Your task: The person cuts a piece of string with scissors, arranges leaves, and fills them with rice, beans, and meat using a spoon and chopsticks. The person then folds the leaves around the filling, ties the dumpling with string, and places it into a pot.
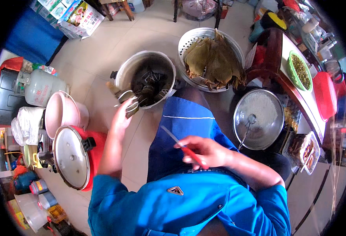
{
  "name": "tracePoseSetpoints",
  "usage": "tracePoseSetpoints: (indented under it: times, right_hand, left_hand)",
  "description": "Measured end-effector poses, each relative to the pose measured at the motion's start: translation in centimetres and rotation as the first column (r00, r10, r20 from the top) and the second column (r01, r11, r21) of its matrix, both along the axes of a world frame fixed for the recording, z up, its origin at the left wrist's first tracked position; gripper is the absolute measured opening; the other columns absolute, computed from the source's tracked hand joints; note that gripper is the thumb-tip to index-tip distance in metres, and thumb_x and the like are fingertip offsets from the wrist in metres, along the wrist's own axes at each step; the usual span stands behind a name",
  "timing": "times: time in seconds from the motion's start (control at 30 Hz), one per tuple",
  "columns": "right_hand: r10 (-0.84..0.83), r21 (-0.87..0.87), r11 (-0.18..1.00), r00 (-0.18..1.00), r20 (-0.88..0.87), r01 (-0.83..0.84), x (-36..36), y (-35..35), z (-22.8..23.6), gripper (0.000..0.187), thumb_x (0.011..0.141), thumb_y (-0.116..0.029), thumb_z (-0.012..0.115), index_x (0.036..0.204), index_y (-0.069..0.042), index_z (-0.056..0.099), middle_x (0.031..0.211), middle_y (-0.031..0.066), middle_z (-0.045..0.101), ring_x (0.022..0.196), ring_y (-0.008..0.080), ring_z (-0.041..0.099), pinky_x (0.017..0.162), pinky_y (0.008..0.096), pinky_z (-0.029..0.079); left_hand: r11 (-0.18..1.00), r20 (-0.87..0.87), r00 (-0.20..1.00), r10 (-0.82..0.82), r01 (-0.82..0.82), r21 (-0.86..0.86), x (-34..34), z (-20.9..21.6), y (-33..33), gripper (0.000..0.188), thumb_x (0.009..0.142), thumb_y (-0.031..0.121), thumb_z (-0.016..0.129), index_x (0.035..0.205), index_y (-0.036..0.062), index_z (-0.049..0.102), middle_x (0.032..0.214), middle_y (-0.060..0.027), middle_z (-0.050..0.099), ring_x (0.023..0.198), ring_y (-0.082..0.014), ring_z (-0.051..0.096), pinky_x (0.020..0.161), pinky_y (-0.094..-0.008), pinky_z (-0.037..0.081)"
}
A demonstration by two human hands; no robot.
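Note:
My left hand [126, 112] is closed around a leaf-wrapped rice dumpling [126, 97] bound with white string, held at the near left rim of a deep metal pot [121, 74]. Inside the pot lie several dark, string-tied dumplings [153, 80]. Over my lap, my right hand [208, 151] grips a red-handled knife [194, 156], its slim blade pointing up and left. Most of the handle sits under my fingers. Across the blue apron [173, 126] on my knee runs a thin white string [188, 117].
A perforated basin [184, 45] holds large leaves [216, 59]. To my right stand a bowl of white rice [265, 108] with a spoon and a green basket [295, 80] of beans. On the left are a pink bucket [57, 110], a lidded red pot [96, 153] and a gas cylinder [43, 87].

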State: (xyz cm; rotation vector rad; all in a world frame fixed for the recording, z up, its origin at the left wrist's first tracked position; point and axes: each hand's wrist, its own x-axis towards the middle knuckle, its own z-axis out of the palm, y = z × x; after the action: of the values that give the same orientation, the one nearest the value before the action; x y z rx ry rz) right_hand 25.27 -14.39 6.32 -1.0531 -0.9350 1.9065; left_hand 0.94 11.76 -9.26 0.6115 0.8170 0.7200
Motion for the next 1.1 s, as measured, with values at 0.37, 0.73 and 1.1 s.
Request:
tracePoseSetpoints:
  times: [0.37, 0.73, 1.1]
  right_hand:
    - [-0.502, 0.200, 0.736, 0.323, 0.802, 0.647, 16.8, -11.3, -2.1, 0.040, 0.087, -0.004, 0.058, 0.126, -0.007, 0.050, 0.072, -0.0029, 0.054, 0.055, 0.0050, 0.046, 0.048, 0.0227, 0.040]
    - [-0.270, 0.668, 0.531, -0.644, 0.716, 0.521, 39.5, -21.2, -2.0, 0.031, 0.083, -0.021, 0.060, 0.105, -0.001, 0.052, 0.082, 0.0221, 0.062, 0.075, 0.0350, 0.063, 0.068, 0.0400, 0.049]
    - [-0.138, 0.444, 0.732, -0.526, 0.839, 0.516, 53.4, -16.4, -4.7, 0.025, 0.083, -0.027, 0.059, 0.095, -0.007, 0.066, 0.092, 0.0201, 0.062, 0.092, 0.0346, 0.057, 0.081, 0.0421, 0.044]
  left_hand:
    - [0.692, -0.821, 0.570, 0.037, 0.577, 0.433, 13.9, -9.7, 9.4, 0.043, 0.067, 0.012, 0.071, 0.105, -0.0014, 0.057, 0.097, -0.0121, 0.063, 0.088, -0.0179, 0.060, 0.078, -0.0320, 0.047]
    - [0.667, -0.035, 0.981, 0.189, -0.102, 0.738, 28.8, 17.2, 3.1, 0.046, 0.085, 0.013, 0.059, 0.127, -0.0008, 0.044, 0.126, -0.0145, 0.047, 0.116, -0.0219, 0.045, 0.099, -0.0363, 0.035]
    - [0.929, 0.157, 0.962, 0.225, -0.261, 0.264, 34.6, 12.5, -1.7, 0.032, 0.085, 0.014, 0.057, 0.115, 0.0070, 0.050, 0.104, -0.0054, 0.054, 0.096, -0.0171, 0.049, 0.082, -0.0333, 0.042]
